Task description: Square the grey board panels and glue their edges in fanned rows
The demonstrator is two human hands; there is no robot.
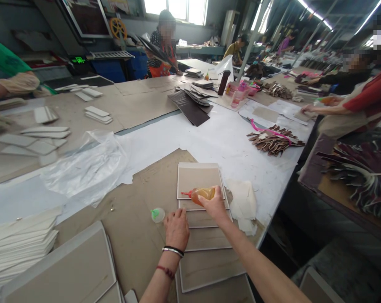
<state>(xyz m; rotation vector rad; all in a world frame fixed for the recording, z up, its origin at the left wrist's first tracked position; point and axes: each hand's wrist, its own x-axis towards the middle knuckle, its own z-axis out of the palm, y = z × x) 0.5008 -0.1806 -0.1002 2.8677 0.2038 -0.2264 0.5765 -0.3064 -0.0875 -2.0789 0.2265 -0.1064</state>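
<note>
My right hand (214,204) is wrapped round a squeeze bottle (198,194) of amber liquid. The bottle lies nearly level, its red nozzle pointing left over the farthest of several overlapping beige panels (199,174) with pale edges. These panels run in a stepped row towards me. My left hand (177,227) lies palm down at the row's left edge, holding nothing, fingers loosely bent and apart. Just left of its fingertips a small clear round container with a green tip (158,214) stands on the brown sheet (136,240).
Stacked white sheets (19,240) and more beige panels (64,269) lie at the left. Crumpled clear plastic (86,164) rests beyond them. Pale scraps (242,202) sit right of the row, near the table edge. A tied bundle of brown strips (275,141) lies farther back. Other people work around the tables.
</note>
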